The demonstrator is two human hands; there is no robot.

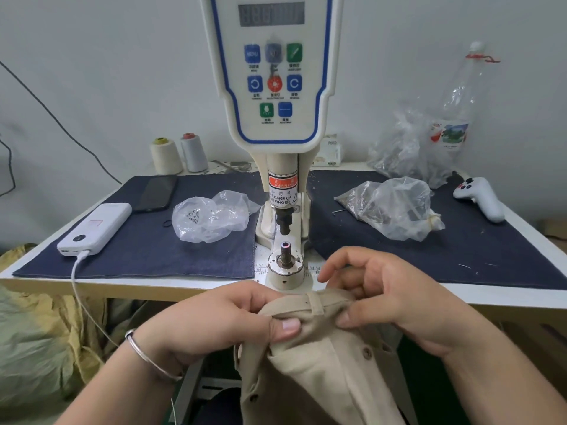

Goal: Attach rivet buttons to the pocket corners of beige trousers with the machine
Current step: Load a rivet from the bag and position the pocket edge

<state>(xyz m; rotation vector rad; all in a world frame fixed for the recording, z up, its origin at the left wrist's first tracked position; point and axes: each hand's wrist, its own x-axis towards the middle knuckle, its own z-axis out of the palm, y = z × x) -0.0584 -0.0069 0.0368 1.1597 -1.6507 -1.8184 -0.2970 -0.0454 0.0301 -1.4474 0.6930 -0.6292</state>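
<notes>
- Head view: the beige trousers (310, 363) hang off the front edge of the worktop (491, 297), gathered up just short of the machine (276, 87), not yet on it.
- The left hand (221, 317) pinches the waistband, thumb pressed flat on top and fingers (260, 297) curled behind the cloth — a hold that looks meant to keep the band taut.
- The right hand (383, 299) grips the other side by the belt loop (316, 303), thumb down on the fabric, index finger lifted free; between them the two hands stretch a short span of band.
- A brown button (366, 352) already sits lower on the trousers, and another (253, 397) shows near the left fold.
- Straight ahead, the lower die post (286, 251) stands bare at the front middle of the worktop, with the punch (285, 222) raised above it, so the gap is free for the cloth.
- Judgement: the pocket corner still has to be found and slid over the post; the warning label suggests keeping fingers clear.
- Clear plastic bags sit left (211, 214) and right (395, 207) of the machine on the dark mat (153, 256), within reach; what the bags hold cannot be told for sure.
- A power bank (95, 228) lies at the left edge.
</notes>
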